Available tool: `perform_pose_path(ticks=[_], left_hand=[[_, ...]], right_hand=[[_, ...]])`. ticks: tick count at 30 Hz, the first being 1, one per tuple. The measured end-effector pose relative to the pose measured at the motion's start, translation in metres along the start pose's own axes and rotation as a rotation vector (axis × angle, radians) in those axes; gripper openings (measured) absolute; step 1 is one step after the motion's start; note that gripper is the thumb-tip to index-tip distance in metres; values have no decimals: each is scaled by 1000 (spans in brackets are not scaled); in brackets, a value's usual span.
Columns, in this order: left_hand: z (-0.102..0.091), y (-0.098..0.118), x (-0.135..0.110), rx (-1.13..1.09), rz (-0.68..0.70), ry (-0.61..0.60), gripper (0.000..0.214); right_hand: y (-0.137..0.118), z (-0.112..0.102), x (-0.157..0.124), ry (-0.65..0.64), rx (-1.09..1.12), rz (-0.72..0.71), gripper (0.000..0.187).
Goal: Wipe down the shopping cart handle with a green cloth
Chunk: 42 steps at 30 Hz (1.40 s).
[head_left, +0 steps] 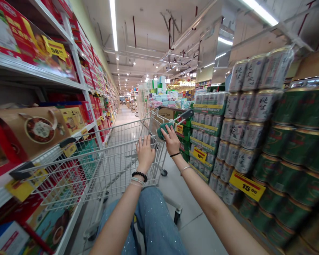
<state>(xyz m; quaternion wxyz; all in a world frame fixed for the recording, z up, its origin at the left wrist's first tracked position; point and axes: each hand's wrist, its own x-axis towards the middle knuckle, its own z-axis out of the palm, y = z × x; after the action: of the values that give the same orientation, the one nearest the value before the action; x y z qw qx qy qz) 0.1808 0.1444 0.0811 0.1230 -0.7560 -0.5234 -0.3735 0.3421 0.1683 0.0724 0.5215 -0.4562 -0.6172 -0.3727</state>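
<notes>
A metal wire shopping cart (114, 145) stands crosswise in front of my legs. My left hand (145, 151) is at the cart's near side, its fingers stretched up and slightly apart, with nothing visible in it. To its right, my right hand (172, 141) has its fingers over a dark green, soft-looking item (162, 131) at the cart's end. I cannot make out what kind of item it is. The cart's handle bar (172, 109) shows just beyond it, with a dark end cap. No goods are visible in the cart's basket.
Shelves (82, 86) of red gift boxes line the left, close to the cart. On the right rise stacked silver cans (239, 117) and green can packs (295, 141) with yellow price tags. A pale aisle floor (123, 117) runs ahead. A cart wheel (177, 215) sits beside my knee.
</notes>
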Motion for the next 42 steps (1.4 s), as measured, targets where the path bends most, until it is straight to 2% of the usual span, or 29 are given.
perform_pose_path(ticks=[2,5,7,10,12,14,18,22,24,28,31,33,35,38,42], left_hand=[[-3,1,0,0,7,-9,67],[-4,2,0,0,10,-7,66],[-3,2,0,-2,11,4,67],[-1,2,-1,-3,7,15,67],[-1,2,-1,-2,-1,8,66],[-2,3,0,-4,-7,-6,66],[-2,3,1,-16,-17,-19,67],[3,0,0,-2,0,1,68],[6,-2,-1,11,19,12,71],[7,-4,-1,8,22,10,73],[4,-2,-1,-5,1,-17,72],[3,-1,-1,-9,-4,-26,72],[2,-1,-1,-9,2,-31,71],[0,-2,0,-8,15,-37,72],[-1,-4,-2,3,42,-49,75]], right_hand=[[-9,3,-19,-42,1,-27,52],[-13,-5,-35,-139,32,-69,53],[-8,-14,-29,-133,39,-59,57],[5,-23,-4,-25,2,34,61],[10,-20,10,14,-18,95,60],[10,-12,10,6,-23,124,58],[-4,0,-28,-94,-9,75,52],[-11,-7,-60,-179,28,-26,50],[-7,-11,-55,-133,39,-18,56],[2,-9,-20,-19,39,87,64],[5,2,1,-16,35,136,60],[7,10,2,-33,33,153,56],[6,17,-9,-44,31,154,56],[0,20,-44,-48,19,109,55],[-9,11,-91,-166,33,-27,53]])
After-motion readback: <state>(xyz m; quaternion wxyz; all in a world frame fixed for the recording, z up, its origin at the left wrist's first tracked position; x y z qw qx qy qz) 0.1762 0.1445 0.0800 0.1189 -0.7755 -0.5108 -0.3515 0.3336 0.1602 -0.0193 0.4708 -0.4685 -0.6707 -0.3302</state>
